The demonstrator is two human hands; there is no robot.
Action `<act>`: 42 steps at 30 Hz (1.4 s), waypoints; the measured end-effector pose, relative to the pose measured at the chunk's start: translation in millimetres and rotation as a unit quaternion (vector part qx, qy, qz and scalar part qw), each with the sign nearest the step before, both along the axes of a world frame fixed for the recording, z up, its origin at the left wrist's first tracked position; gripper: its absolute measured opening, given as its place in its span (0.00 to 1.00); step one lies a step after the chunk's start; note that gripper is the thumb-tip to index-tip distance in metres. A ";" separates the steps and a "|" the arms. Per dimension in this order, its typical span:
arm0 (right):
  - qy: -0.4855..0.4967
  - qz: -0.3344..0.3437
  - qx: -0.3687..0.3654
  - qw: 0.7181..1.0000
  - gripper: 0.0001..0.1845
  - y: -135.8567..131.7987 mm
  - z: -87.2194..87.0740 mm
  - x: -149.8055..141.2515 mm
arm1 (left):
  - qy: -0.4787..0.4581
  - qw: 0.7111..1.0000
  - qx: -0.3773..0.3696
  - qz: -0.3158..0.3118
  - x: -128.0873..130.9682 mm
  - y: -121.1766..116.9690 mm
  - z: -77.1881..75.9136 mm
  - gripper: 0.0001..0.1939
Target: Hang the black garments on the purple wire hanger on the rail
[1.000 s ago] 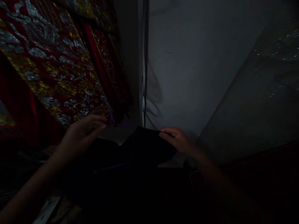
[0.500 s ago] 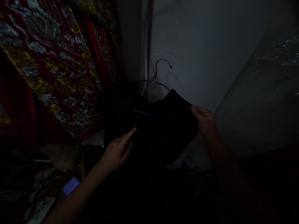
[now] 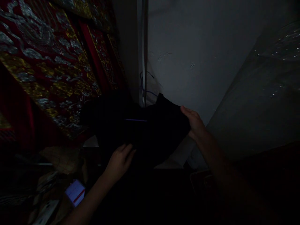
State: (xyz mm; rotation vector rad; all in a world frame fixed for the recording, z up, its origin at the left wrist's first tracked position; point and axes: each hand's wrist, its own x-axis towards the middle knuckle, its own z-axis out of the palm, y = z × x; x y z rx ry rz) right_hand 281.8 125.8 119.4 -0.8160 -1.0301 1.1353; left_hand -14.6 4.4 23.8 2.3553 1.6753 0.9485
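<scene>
A black garment (image 3: pixel 150 134), which looks like a shirt, hangs on a thin purple wire hanger (image 3: pixel 152 92). The hanger's hook rises in front of a pale vertical strip, and its lower bar shows inside the neck opening. My right hand (image 3: pixel 194 122) pinches the garment's edge at the right side, thumb on top. Over the garment's front lies my left hand (image 3: pixel 122 157), its fingers bent towards the cloth. Darkness hides whether those fingers hold any of the fabric.
Red cloth with gold and silver embroidery (image 3: pixel 63 62) hangs at the left. Behind the garment stands a pale wall (image 3: pixel 187 47), with a clear plastic sheet (image 3: pixel 264 93) at the right. A purple-white packet with a red stripe (image 3: pixel 76 192) lies among clutter at the lower left.
The garment and hanger have shifted left and slightly down, with my right hand moving along. My left hand's pointing finger has curled, and that hand sits lower.
</scene>
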 end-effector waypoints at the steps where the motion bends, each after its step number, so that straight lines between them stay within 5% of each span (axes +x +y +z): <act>1: 0.007 -0.020 -0.004 1.000 0.24 -2.0 -11.4 6.1 | -0.013 1.000 -0.007 -0.024 -0.3 -5.9 -3.2 0.12; 6: -0.098 -0.219 0.080 0.968 0.22 -20.3 -46.0 25.0 | -0.099 0.978 -0.094 -0.158 18.0 -34.9 -15.7 0.16; 9: -0.147 -0.364 0.120 0.912 0.26 -57.8 -72.1 12.2 | -0.191 0.966 -0.126 -0.123 38.0 -42.0 -22.3 0.12; 10: -0.120 -0.375 0.109 0.913 0.24 -75.7 -86.8 2.5 | -0.219 0.961 -0.134 -0.101 43.8 -42.2 -24.5 0.13; 12: -0.092 -0.307 0.034 0.947 0.17 -113.6 -123.4 -23.1 | -0.250 0.956 -0.136 -0.069 52.8 -40.9 -28.9 0.14; 14: -0.122 -0.141 -0.043 0.981 0.15 -145.2 -160.5 -51.3 | -0.245 0.960 -0.116 -0.063 58.8 -40.1 -32.6 0.12; 17: -0.140 0.010 -0.060 0.988 0.19 -164.7 -193.8 -82.8 | -0.228 0.967 -0.086 -0.070 66.5 -44.2 -35.8 0.13; 19: -0.155 0.002 -0.034 0.987 0.23 -160.4 -197.5 -91.9 | -0.237 0.966 -0.070 -0.073 73.2 -49.6 -37.0 0.14; 26: -0.146 -0.040 0.007 0.988 0.15 -147.5 -188.8 -93.8 | -0.339 0.939 -0.050 -0.032 94.3 -59.0 -48.7 0.14; 34: -0.166 -0.023 0.002 0.986 0.13 -161.9 -192.8 -97.8 | -0.554 0.822 -0.134 0.021 94.8 -62.2 -49.7 0.16; 38: -0.194 -0.027 -0.014 0.981 0.14 -154.5 -197.4 -88.9 | -0.617 0.769 -0.170 -0.010 99.0 -37.3 -20.3 0.20; 42: -0.253 -0.069 -0.028 0.965 0.19 -141.4 -213.0 -75.0 | -0.643 0.753 -0.130 -0.053 97.9 20.6 48.8 0.23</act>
